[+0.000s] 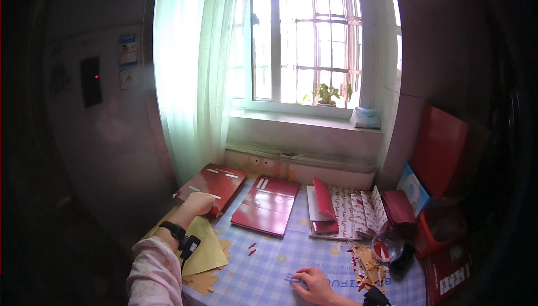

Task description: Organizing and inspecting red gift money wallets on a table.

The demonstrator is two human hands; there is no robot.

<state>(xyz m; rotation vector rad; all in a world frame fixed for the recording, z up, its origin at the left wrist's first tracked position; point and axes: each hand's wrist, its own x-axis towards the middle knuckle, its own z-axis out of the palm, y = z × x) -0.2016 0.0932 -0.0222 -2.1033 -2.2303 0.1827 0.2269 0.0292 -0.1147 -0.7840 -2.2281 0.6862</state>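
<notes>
My left hand [199, 204] reaches to the near edge of a stack of flat glossy red card pieces [216, 180] with white strips, at the table's left. Its fingers are curled and closed there; what they grip, if anything, is hidden from this angle. To the right of that stack lies a second red card piece [266, 206], flat, creased, with two white strips at its far end. My right hand [315, 286] rests on the checked tablecloth [263, 272] near the front, fingers apart and holding nothing. A few small red slips [251, 248] lie between the hands.
Yellow paper sheets [206, 247] sit under my left forearm. Right of centre stand partly folded red and patterned card pieces [344, 211]. Beside them are a clear round container [385, 249], scattered tan and red scraps [367, 264] and a red bin [437, 233]. A curtain [193, 71] hangs behind, left.
</notes>
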